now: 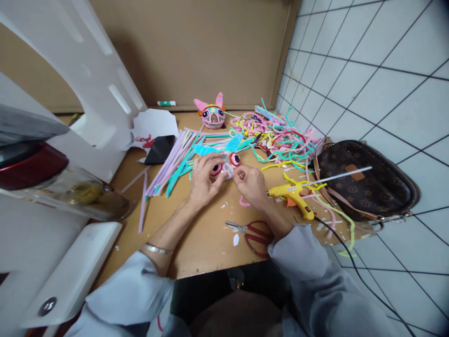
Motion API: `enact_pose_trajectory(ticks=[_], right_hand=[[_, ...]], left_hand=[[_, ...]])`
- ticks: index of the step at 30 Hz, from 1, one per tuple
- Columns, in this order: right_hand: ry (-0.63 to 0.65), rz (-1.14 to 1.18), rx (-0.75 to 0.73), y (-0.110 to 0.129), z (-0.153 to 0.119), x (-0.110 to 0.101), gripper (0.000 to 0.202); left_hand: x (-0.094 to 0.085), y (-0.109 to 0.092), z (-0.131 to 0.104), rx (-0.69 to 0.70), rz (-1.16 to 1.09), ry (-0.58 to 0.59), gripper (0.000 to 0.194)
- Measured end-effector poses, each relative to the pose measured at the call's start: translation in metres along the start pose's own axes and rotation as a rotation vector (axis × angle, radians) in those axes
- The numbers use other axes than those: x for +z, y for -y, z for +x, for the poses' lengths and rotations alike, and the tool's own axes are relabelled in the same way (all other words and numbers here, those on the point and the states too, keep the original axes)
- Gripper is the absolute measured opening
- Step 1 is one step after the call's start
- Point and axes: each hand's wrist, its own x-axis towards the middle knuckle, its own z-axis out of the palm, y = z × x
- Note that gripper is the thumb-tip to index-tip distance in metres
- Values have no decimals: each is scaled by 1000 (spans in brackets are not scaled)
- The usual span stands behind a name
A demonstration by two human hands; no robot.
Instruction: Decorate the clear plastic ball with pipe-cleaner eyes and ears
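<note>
At the middle of the table, a small craft figure [235, 159] has blue ears and round pink-and-red eyes with black pupils. My left hand [204, 178] is curled round its left side, fingers over one eye. At its lower right, the fingertips of my right hand [249, 184] are pinched together beside a pale lilac loop [228, 170] on the front of the figure. Whether a small piece is between those fingertips is too small to tell. A finished-looking pink-eared figure [212, 116] stands farther back.
Straight pipe cleaners [168, 164] lie left of the figure, a tangled pile [277, 135] behind right. A yellow glue gun [293, 194] with cord, red-handled scissors [254, 235], a phone [160, 150] and a brown bag [365, 178] surround the work. A clear jar [84, 196] stands left.
</note>
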Motion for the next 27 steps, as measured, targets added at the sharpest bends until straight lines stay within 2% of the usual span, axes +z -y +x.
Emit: enact_pose_trajectory(ticks=[11,16,20,23,25,27], right_hand=[[0,54,25,-1,-2,5,17],[30,70,22,1,-3,4,18],[46,14,11,4,-3,3,15],[77,-28,-2,4,-3,1,20],[50,-27,-25,4,-2,-1,22],[-46,-22,-74,4,-2,-3,19]], left_hand=[[2,1,-2,-27,38,6,29],[3,1,-3,-46,37,15,26],[3,0,-3,-69,37,32,22],[3,-1,-2,-65,56,34,20],[2,-1,-2,-64,74,33,18],[2,-1,-2,-58,85,32,18]])
